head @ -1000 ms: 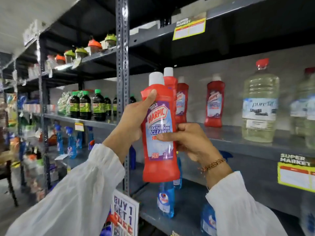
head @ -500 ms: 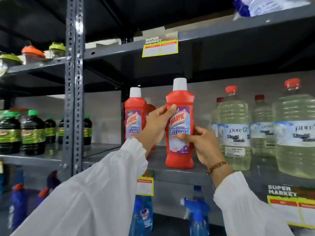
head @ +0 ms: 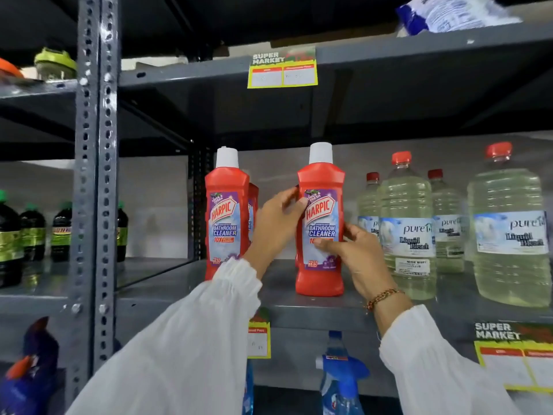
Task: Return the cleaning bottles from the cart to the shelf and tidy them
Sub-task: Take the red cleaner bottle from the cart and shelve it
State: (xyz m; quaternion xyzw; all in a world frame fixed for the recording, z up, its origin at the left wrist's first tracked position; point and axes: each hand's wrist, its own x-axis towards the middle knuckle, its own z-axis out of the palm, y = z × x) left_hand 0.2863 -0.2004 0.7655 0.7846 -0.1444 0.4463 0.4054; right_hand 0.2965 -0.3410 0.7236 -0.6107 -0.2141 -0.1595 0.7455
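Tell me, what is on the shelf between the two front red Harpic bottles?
In the head view, the left hand fills that gap, its fingers on the held Harpic bottle. Behind it, another red bottle peeks past the left Harpic bottle. The shelf below is bare.

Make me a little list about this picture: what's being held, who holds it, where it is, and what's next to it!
held thing: red Harpic bottle, upright, white cap
holders: left hand and right hand, both on it
where: standing on the grey shelf
left neighbour: second Harpic bottle
right neighbours: clear bleach bottles with red caps
below: blue spray bottle
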